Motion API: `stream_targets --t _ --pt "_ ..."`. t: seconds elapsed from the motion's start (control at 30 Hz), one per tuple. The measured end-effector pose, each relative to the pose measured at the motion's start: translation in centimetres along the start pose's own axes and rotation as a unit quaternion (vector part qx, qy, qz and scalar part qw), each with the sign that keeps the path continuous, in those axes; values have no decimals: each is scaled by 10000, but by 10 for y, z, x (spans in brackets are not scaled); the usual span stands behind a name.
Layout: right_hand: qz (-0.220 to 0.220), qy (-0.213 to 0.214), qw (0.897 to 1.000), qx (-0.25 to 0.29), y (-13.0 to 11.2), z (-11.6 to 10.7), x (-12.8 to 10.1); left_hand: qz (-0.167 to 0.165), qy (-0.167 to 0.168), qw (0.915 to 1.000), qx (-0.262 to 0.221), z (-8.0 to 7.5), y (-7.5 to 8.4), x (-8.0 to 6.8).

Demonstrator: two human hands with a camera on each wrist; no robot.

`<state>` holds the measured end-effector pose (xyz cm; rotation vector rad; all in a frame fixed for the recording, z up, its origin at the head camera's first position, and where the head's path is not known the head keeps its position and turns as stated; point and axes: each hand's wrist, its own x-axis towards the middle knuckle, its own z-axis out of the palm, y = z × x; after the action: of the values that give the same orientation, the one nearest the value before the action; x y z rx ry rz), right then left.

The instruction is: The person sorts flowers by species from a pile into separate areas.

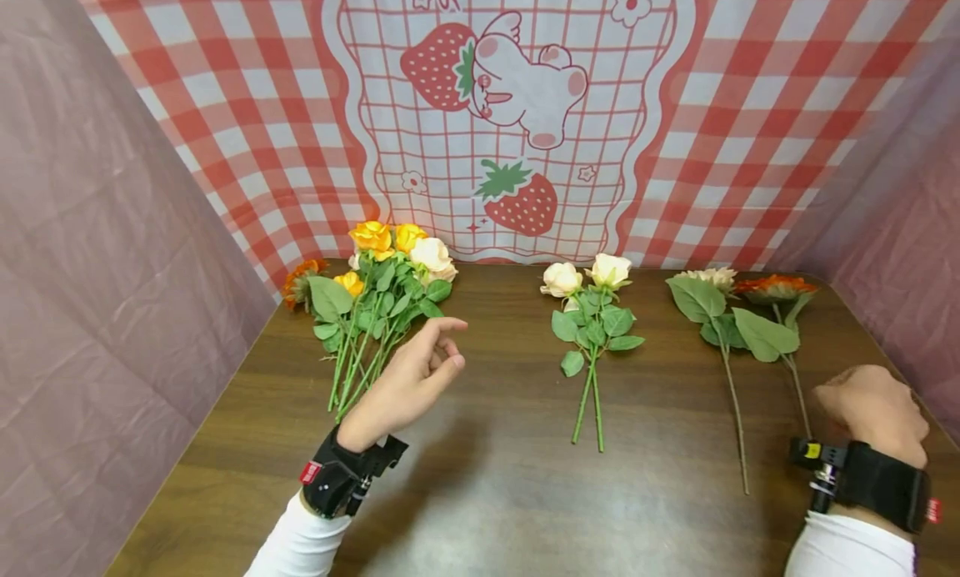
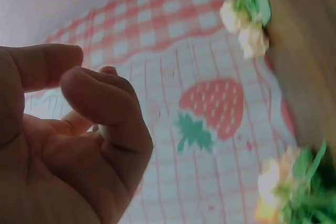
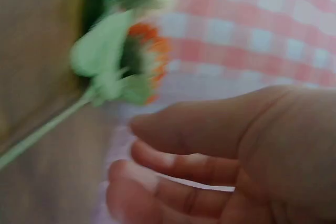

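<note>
My left hand [image 1: 408,381] hovers over the table, right of the stems of a bunch of orange and cream roses [image 1: 390,293]. Its fingers are loosely bent and hold nothing; in the left wrist view the thumb and index finger stand apart. My right hand [image 1: 873,410], blurred in the head view, is at the far right beside the stem of an orange flower [image 1: 780,289]. In the right wrist view its relaxed fingers [image 3: 184,129] have nothing between them, and the orange flower lies beyond. A cream flower [image 1: 708,281] on a long stem lies left of the orange one.
Two cream roses [image 1: 592,310] with crossed stems lie mid-table. Another orange flower [image 1: 302,281] is at the bunch's left side. The brown wooden table [image 1: 517,494] ends at a red-and-white checked cloth [image 1: 765,127]; pinkish fabric [image 1: 112,310] hangs at both sides.
</note>
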<state>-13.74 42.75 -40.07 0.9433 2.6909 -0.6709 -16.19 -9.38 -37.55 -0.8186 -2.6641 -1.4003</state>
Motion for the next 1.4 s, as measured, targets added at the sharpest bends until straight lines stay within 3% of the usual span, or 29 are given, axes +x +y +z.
stream_targets --t 0.13,0.23,0.33,0.47,0.57,0.73,0.97,1.13,1.4 --pt "-864 1072 9901 256 -15 -10 -18 -370 403 9973 489 -20 -7 0" --pt "-1404 1699 9744 437 -33 -12 -35 -897 677 9858 1244 -35 -21 -1" --pt "-1827 2062 9593 623 -51 -11 -50 -1681 701 9584 2198 -45 -41 -4" --pt "-2298 2245 9441 745 -71 -6 -68 -2694 238 9116 3097 -50 -71 -7" --pt "-2604 2265 9357 726 -84 0 -77 -3063 -58 8948 3249 -48 -87 -7" --pt "-2935 2165 9296 542 -100 9 -85 -3239 -126 8893 3226 -42 -100 -4" --pt "-3189 2007 9256 350 -109 20 -88 -3417 267 8877 3074 -41 -113 -4" --pt "-3248 1912 9260 219 -111 24 -86 -3239 407 8890 3212 -42 -120 -6" --pt "-3302 1967 9231 166 -114 25 -84 -2903 629 8974 3261 -47 -112 -8"
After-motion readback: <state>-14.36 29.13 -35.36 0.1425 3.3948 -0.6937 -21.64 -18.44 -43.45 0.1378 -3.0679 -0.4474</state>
